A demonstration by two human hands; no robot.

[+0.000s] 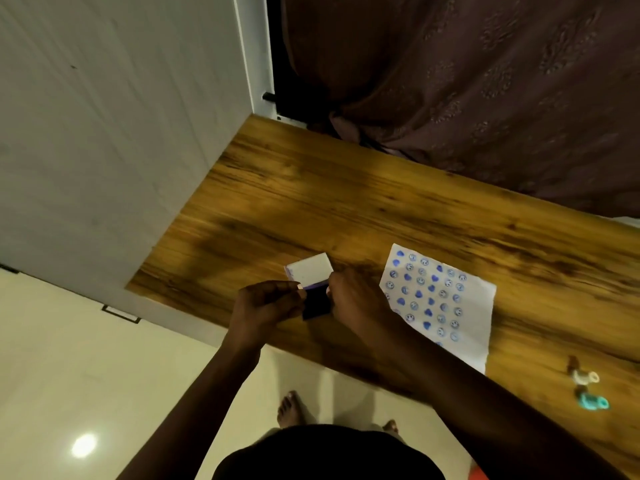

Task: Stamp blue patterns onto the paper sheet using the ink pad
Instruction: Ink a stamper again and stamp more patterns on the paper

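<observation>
Both forearms reach forward over the desk's (pixel 311 188) near edge. The left hand (pixel 266 306) and right hand (pixel 356 299) pinch the dark ink pad (pixel 315 303) between them, its white lid (pixel 310 270) raised. Right of them lies the paper sheet (pixel 460 306) with blue hearts and smileys; no writing is readable.

Open ink pad (pixel 313 285), white lid raised, dark base; paper sheet (pixel 440 303) flat, apparently covered in blue stamps.

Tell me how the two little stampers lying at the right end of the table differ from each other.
The white stamper is pale, while the teal stamper is a bright blue-green. The white stamper lies farther from the table's near edge; the teal stamper lies nearer to it. Both are small, lie on the wooden table to the right of the paper sheet, and neither hand touches them.
</observation>
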